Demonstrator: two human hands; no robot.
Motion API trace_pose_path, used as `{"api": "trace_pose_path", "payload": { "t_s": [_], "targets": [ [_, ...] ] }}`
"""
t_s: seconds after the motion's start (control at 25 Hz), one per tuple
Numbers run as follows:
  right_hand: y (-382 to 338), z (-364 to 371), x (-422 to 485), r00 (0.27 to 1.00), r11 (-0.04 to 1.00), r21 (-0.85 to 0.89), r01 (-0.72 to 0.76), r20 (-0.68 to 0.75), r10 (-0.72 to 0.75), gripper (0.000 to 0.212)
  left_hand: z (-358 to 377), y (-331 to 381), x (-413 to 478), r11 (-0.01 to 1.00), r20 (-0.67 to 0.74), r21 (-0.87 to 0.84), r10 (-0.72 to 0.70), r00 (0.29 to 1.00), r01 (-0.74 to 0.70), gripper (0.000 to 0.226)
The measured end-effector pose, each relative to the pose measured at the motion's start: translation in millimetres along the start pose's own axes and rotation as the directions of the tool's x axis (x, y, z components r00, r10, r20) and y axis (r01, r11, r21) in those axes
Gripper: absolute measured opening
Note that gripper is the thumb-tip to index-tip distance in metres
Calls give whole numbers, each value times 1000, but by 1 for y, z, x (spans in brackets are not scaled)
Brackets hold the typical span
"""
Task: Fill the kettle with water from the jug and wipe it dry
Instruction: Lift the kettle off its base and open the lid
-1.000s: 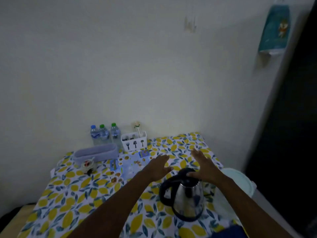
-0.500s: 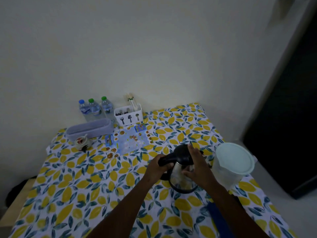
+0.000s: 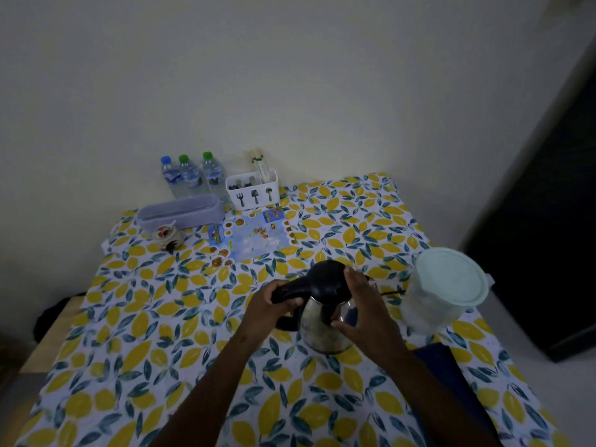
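Kettle (image 3: 325, 330) upright between hands: left hand (image 3: 274, 304) clenched round handle, right hand (image 3: 364, 304) gripping lid. Jug (image 3: 442, 291) just beyond right hand, lidded. Filling, wiping not started.

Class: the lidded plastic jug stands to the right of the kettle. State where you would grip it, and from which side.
Probably wrap the jug around its translucent wall, below the lid, from its right side: no handle is visible, it stands upright, and the kettle crowds its left.
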State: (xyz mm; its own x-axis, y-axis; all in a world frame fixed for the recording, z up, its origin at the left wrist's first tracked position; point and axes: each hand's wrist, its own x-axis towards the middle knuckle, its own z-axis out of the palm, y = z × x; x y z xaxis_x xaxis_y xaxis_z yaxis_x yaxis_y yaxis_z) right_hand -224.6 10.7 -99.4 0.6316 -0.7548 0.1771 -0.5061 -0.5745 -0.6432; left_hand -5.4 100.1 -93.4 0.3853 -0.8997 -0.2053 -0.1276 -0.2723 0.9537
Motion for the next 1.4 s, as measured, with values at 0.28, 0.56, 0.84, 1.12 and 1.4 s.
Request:
{"api": "trace_pose_path", "payload": {
  "t_s": [0.28,0.56,0.84,1.12,1.4],
  "targets": [
    [-18,58,-30,993,1000,10,2,115,-3,113,-52,-40,-57,998,-1,-2,-68,998,68,30],
    [-31,78,-52,987,964,-256,75,157,-36,104,-67,-50,-78,994,-11,108,-8,1000,9,31],
    [-37,72,-58,988,984,-170,49,150,-24,99,-8,-14,-69,772,-18,610,241,970,-180,67],
    [-27,82,-57,983,973,-222,62,181,-21,103,8,-19,-69,714,-138,686,318,938,-141,61],
    [-28,84,-58,982,980,-197,32,191,7,106,3,-12,-79,919,-321,338,315,893,-203,37]
  ]
}}
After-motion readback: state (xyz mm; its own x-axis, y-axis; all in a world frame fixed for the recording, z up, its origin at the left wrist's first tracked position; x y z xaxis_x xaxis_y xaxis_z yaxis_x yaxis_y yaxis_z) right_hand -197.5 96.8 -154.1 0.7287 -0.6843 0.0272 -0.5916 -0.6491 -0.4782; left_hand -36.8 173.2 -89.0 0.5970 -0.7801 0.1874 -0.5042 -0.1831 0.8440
